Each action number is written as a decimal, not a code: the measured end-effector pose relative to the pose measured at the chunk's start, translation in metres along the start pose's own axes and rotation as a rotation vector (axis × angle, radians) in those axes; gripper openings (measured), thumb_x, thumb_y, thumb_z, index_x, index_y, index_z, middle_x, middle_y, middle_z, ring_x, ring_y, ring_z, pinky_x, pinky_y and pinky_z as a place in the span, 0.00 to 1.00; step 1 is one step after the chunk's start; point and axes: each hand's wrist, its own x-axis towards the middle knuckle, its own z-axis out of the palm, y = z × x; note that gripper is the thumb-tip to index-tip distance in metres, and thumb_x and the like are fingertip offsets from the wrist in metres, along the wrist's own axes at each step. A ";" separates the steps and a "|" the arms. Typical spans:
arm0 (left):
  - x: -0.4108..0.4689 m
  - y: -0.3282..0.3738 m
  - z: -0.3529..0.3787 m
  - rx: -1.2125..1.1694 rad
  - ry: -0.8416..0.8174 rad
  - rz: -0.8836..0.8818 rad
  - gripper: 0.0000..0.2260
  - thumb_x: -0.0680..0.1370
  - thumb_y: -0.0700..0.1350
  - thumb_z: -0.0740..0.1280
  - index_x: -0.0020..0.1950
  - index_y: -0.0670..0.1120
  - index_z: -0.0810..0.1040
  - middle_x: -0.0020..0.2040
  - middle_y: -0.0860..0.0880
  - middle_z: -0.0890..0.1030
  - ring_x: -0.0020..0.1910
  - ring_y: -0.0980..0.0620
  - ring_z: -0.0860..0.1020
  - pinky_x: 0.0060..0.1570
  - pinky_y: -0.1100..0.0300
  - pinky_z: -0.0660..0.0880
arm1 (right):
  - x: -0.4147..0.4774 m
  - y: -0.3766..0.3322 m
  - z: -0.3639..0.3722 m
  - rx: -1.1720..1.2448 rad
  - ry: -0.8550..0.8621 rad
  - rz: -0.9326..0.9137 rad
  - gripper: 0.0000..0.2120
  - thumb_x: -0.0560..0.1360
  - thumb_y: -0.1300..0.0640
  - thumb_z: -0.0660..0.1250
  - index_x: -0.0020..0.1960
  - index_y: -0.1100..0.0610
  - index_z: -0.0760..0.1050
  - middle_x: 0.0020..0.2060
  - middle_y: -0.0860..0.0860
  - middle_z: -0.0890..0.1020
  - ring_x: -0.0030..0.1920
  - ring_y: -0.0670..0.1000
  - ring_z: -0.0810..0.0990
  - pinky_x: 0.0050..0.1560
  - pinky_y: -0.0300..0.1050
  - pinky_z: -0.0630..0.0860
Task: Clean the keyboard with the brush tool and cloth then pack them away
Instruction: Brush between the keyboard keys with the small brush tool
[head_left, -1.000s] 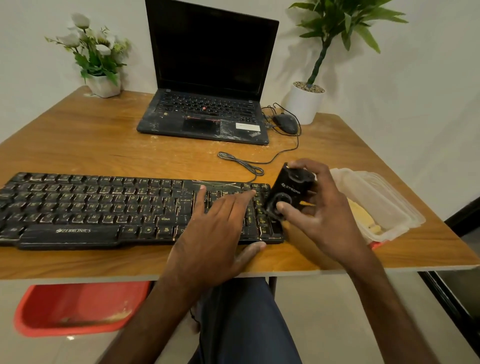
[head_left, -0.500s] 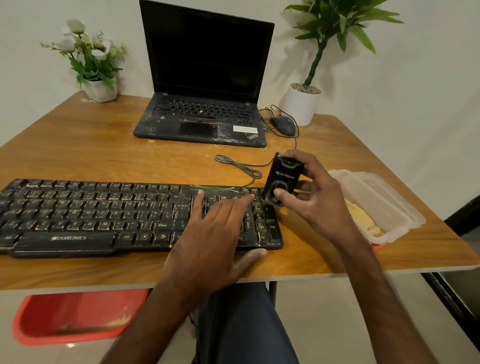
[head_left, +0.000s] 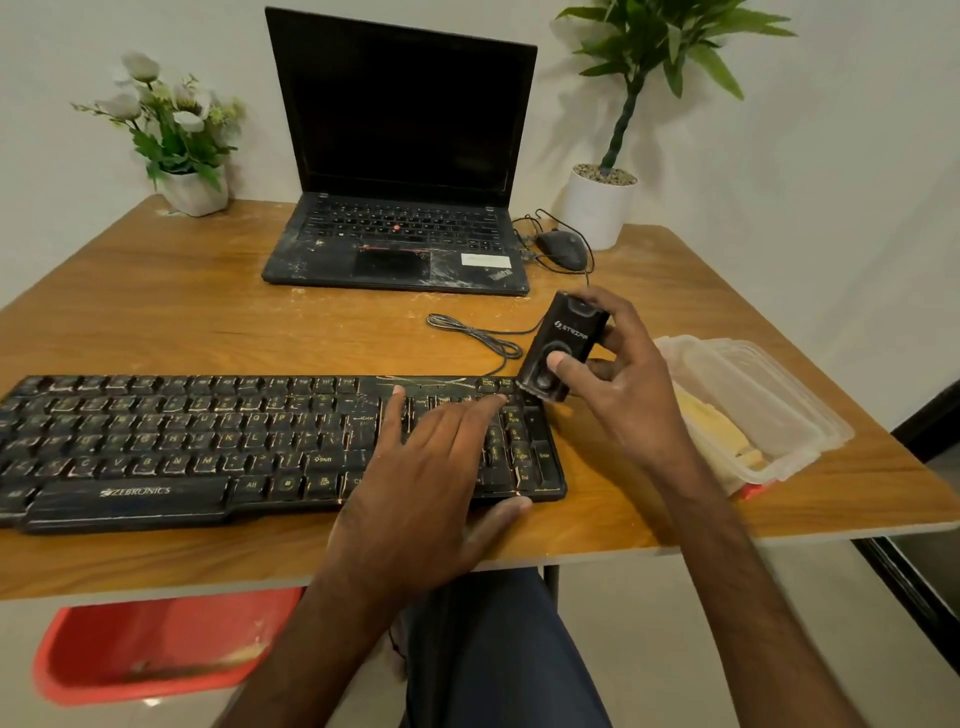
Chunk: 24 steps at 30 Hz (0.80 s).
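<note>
While tilted, brush tool (head_left: 565, 340) in right grip (head_left: 626, 387).

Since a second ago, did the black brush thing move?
Yes. The brush tool in the right hand moved from mid-numpad to the far edge of the keyboard.

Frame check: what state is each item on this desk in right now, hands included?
Laptop: open, screen dark.
Keyboard: lying flat, left hand resting open on its right end.
Brush tool: gripped by right hand, tilted, lower end at the keyboard's top right corner.
Container: lid seems on, something yellow inside.
Mouse: idle beside the laptop.
</note>
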 end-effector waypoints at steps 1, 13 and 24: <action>0.000 0.000 0.000 -0.003 -0.002 0.000 0.38 0.76 0.71 0.56 0.76 0.46 0.62 0.66 0.48 0.79 0.65 0.51 0.78 0.71 0.36 0.58 | 0.002 -0.001 0.003 0.101 0.045 0.069 0.27 0.77 0.63 0.69 0.70 0.44 0.67 0.61 0.51 0.78 0.54 0.52 0.84 0.45 0.51 0.84; 0.000 0.001 0.000 0.014 -0.004 -0.008 0.37 0.76 0.71 0.57 0.75 0.46 0.64 0.64 0.48 0.79 0.64 0.51 0.78 0.72 0.35 0.59 | -0.009 -0.005 0.001 0.348 0.143 0.176 0.30 0.74 0.71 0.70 0.70 0.51 0.65 0.59 0.56 0.78 0.49 0.51 0.86 0.35 0.50 0.83; 0.000 0.001 0.000 0.000 -0.005 -0.009 0.37 0.76 0.71 0.55 0.75 0.46 0.63 0.66 0.48 0.79 0.65 0.50 0.78 0.71 0.35 0.60 | 0.008 -0.006 0.011 -0.288 -0.015 -0.166 0.30 0.73 0.64 0.74 0.69 0.47 0.66 0.58 0.38 0.74 0.55 0.47 0.81 0.47 0.42 0.83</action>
